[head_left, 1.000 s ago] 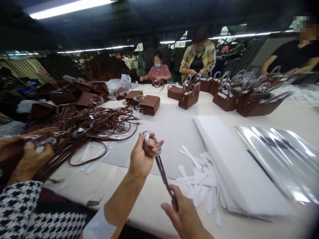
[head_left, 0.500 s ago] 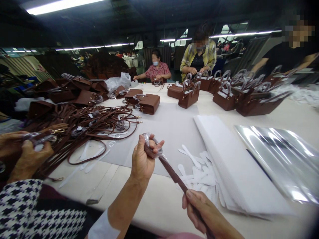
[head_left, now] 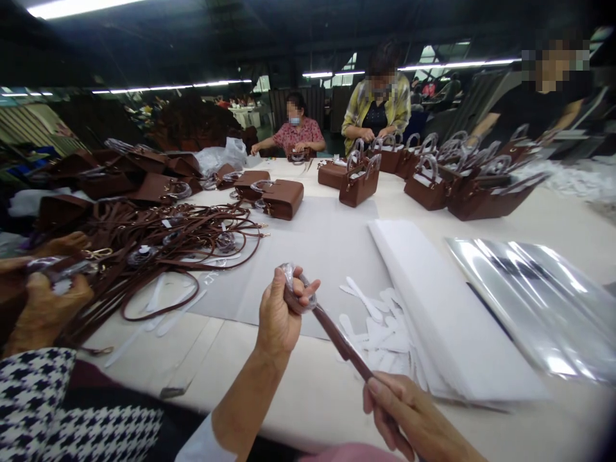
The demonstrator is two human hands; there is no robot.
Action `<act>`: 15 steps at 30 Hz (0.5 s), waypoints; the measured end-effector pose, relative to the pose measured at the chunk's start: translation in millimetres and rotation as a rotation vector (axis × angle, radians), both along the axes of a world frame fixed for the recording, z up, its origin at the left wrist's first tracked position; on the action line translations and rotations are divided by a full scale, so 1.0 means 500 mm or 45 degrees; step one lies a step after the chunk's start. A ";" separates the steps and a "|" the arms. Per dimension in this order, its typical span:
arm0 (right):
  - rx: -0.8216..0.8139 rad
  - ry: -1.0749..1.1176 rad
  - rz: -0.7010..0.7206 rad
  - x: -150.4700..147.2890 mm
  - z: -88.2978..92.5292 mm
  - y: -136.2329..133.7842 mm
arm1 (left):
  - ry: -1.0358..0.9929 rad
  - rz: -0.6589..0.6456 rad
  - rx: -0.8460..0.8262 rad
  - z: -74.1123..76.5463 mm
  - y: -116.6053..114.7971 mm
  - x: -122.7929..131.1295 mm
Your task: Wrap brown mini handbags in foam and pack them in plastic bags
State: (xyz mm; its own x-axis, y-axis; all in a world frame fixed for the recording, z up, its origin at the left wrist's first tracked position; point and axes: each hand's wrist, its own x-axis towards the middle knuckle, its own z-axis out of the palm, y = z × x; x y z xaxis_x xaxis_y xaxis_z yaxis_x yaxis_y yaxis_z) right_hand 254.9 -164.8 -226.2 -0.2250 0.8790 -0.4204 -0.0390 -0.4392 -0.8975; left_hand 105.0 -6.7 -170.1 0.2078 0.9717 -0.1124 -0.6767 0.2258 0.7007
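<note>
A brown leather strap stretches slantwise between my two hands above the table. My left hand is closed around its upper end, where the strap is looped and wrapped in clear plastic film. Lower down, my right hand grips the strap between thumb and fingers, and its tail runs on beneath the palm. Just beyond my hands lies a heap of white paper cutouts.
A co-worker's hands hold a wrapped strap with a gold clasp at left. Nearby lies a tangle of brown straps. Brown handbags stand farther back. White sheets and clear plastic sheets lie at right. Several people work opposite.
The view has turned slightly right, so the table's things sit a little farther left. My hands have shifted slightly right in the picture, both still gripping the strap.
</note>
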 end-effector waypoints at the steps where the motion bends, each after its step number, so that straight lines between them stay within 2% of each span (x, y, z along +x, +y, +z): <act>1: -0.018 0.061 -0.006 -0.014 0.012 -0.004 | 0.061 0.008 0.062 -0.008 -0.007 0.007; 4: -0.032 0.203 0.002 -0.050 0.053 -0.004 | 0.357 0.044 0.301 -0.037 -0.034 0.028; 7: -0.071 0.315 0.007 -0.066 0.087 0.011 | 0.613 -0.035 0.429 -0.073 -0.055 0.040; 9: -0.145 0.376 -0.065 -0.063 0.092 0.019 | 0.547 -0.096 0.318 -0.090 -0.052 0.035; 11: -0.215 0.392 -0.116 -0.049 0.079 0.021 | 0.402 -0.085 0.172 -0.093 -0.032 0.018; 13: -0.245 0.358 -0.115 -0.025 0.053 0.018 | 0.212 -0.072 0.005 -0.081 -0.002 -0.010; 15: -0.228 0.266 -0.131 0.010 0.021 0.014 | 0.019 -0.131 -0.170 -0.057 0.025 -0.045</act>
